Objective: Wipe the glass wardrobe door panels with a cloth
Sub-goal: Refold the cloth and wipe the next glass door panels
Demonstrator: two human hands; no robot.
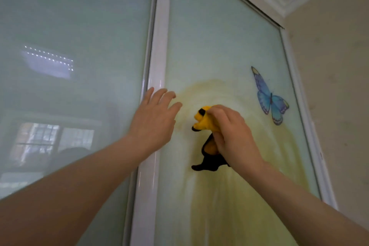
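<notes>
My biggest worry here is the cloth (pixel 207 121) slipping. I have it bunched in a wad, with a black tail hanging loose below my right hand (pixel 232 134), and if I drag it hard across the right panel (pixel 219 46) the loose part could work free or fold under, so I would be rubbing with knuckles instead of fabric and leaving smears. The panel is a sliding door, I judge, so leaning my weight into it could make it shift in its track. My left hand (pixel 153 118) sits right at the white frame (pixel 157 66) between the panels; if the door moved, those fingers could get nipped. The butterfly (pixel 270 96) print lies to the right of the cloth, apart from it; I cannot tell whether it is under the glass or stuck on top, so scrubbing over it might lift an edge.

My right fingers (pixel 219 110) are curled tight round the yellow-and-black cloth, pressing it to the right panel about mid-height, over the yellowish part of the picture. My left fingers (pixel 159 96) are straight and spread, holding nothing, tips at the frame and the edge of the right panel, steadying me. The left panel (pixel 69 46) shows only reflections of a window and a lamp; neither hand is on it.
</notes>
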